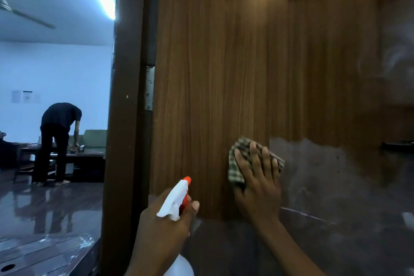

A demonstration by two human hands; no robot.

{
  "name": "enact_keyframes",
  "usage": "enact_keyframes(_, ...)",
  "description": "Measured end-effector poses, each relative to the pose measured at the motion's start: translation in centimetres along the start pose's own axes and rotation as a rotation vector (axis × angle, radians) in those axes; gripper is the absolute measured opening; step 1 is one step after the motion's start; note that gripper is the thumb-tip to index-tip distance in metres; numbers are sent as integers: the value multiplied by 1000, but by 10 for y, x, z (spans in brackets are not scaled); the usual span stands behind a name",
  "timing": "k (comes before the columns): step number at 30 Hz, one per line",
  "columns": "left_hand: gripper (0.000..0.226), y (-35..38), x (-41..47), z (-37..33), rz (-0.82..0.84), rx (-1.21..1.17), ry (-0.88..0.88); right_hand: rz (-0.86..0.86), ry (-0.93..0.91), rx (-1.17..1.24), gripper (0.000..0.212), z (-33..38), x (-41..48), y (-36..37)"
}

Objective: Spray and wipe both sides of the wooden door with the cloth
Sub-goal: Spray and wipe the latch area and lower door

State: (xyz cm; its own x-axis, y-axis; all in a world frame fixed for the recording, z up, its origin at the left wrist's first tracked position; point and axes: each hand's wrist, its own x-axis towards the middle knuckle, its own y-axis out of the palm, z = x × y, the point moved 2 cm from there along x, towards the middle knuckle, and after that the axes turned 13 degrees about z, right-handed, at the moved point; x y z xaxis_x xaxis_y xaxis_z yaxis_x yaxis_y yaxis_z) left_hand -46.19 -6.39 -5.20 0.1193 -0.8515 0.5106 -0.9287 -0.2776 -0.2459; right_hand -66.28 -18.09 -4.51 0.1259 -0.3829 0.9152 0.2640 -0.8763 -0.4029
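Wooden door [224, 74]: it fills most of my view, grain running up and down, with a metal hinge [149, 87] on its left edge.
Cloth [235, 170]: checked, spread flat against the door's face, low down and right of the hinge edge.
Right hand [257, 186]: I see it laid over the cloth, pressing it onto the door.
Fingers [254, 152]: straight and slightly apart, none curled round the cloth.
Cloth against the fingers: it lies between the palm and the door. Its edge shows just past the fingertips, a wide strip shows on the hinge side of the hand, and a corner sticks out on the far side.
Left hand [163, 228]: wrapped round the neck of the spray bottle [174, 199], held in front of the door's lower left part.
Spray bottle: white head with an orange nozzle aimed at the door. I cannot tell whether the tip touches the wood.
Door frame [125, 119]: dark, just left of the door's hinge edge.
Person [56, 136]: bent over a low table, well beyond the door, past the frame.
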Motion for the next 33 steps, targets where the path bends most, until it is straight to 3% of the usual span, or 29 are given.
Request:
enact_keyframes(3, 39, 14, 2, -10, 27, -8, 24, 1, 21, 61, 72, 28, 39, -9)
enact_keyframes(5, 30, 23, 5, -13, 55, 67, 63, 15, -154, 26, 71, 38, 32, 2)
enact_keyframes(7, 35, 31, 5, -16, 88, 130, 118, 21, -324, -35, 66, 30, 0, 14)
enact_keyframes(9, 42, 41, 3, -23, 132, 187, 142, 24, -356, -52, 62, 3, -35, 20)
enact_keyframes(13, 23, 57, 2, -26, 79, 48, 55, 12, -86, -41, 65, -65, -34, 5)
enact_keyframes(15, 20, 64, 5, -28, 88, 64, 47, -2, 75, 14, 67, -73, -1, -10)
enact_keyframes(17, 25, 70, 6, -37, 91, 86, 76, -25, 118, 55, 67, -58, 34, -24)
enact_keyframes(23, 48, 98, 5, -60, 120, 95, 123, 25, -286, -38, 62, -50, 8, -4)
enact_keyframes(25, 55, 109, 3, -65, 165, 164, 106, 32, -316, -66, 59, -73, -24, 4)
enact_keyframes(27, 45, 116, 2, -65, 187, 150, 114, 13, -205, -51, 61, -107, -38, -1)
enact_keyframes(30, 27, 127, 0, -66, 205, 102, 56, -9, 105, 23, 67, -144, -15, -18)
enact_keyframes(33, 31, 137, 2, -69, 204, 97, 68, -12, 251, 79, 69, -134, 31, -37)
